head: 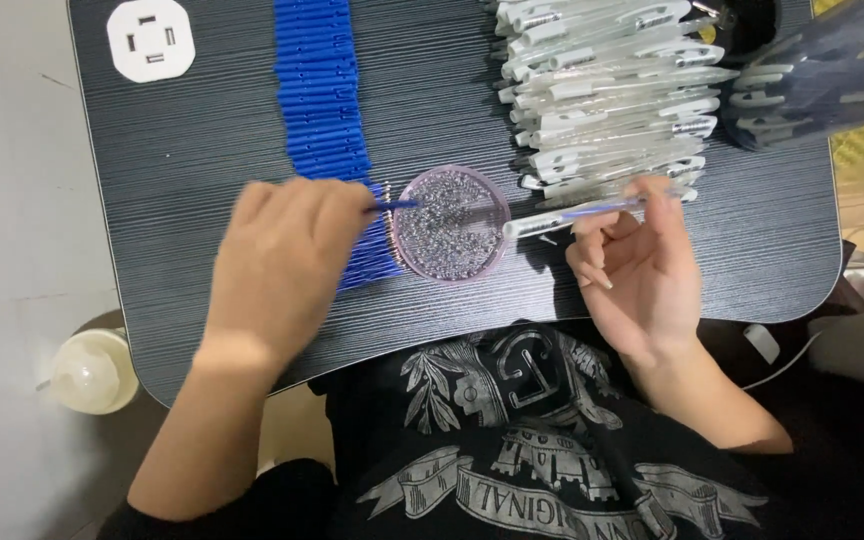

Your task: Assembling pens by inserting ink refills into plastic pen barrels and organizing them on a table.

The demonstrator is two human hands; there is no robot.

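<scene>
Blue refill (392,204) is pinched in my left hand (282,265), its tip over the round dish of small springs (450,222). My right hand (637,270) holds a clear pen barrel (572,214) between narrow fingers beside the dish. I judge this the assembling step; next needs careful aiming. Blue refills (322,90) and finished barrels (607,90) lie farther on the counter (192,150).

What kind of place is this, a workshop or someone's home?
Probably a home piecework spot for putting pens together: a small dark lap table holds rows of blue refills, stacked clear pen barrels and a dish of tiny parts.
</scene>
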